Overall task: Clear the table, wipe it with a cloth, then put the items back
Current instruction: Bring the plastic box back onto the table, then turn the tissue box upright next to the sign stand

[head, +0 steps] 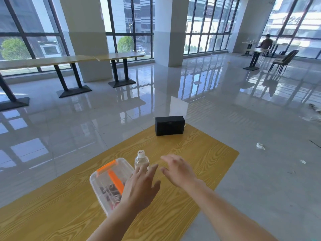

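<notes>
A yellow wood-grain table (199, 153) carries three items. A clear plastic box with an orange handle (109, 178) holds dark small things and sits at the left. Beside it stands a clear water bottle with a white cap (141, 160). A black rectangular box (169, 125) stands at the far edge, with a clear sheet upright behind it. My left hand (140, 188) hovers open over the plastic box's right side, fingers reaching next to the bottle. My right hand (178, 170) is open above the bare tabletop, just right of the bottle. No cloth is visible.
Glossy tiled floor surrounds the table, with scraps of litter (260, 146) on the right. Long tables on black pedestals (73, 60) stand at the back left, white pillars (167, 32) behind. A person sits at a far right table near a dark chair (284, 60).
</notes>
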Available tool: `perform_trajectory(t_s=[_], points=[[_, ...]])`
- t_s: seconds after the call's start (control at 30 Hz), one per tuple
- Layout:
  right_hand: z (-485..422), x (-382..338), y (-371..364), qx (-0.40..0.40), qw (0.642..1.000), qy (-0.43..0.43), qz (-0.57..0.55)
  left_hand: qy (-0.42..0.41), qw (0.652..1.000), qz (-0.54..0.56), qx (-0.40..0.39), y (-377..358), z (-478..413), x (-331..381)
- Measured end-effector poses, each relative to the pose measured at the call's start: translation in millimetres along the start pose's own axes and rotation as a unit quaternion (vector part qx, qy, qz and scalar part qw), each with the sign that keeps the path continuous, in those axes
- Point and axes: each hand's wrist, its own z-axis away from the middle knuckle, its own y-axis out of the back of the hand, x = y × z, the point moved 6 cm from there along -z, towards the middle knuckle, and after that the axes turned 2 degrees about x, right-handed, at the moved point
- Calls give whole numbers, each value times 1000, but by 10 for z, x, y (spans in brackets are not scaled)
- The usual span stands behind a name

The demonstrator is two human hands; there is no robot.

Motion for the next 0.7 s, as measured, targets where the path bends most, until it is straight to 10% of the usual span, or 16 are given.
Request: perform_trajectory(t_s=[0.7], points=[[-876, 2073, 335, -43, 999, 19, -25, 80, 995, -56, -4, -922, -1588, 849]])
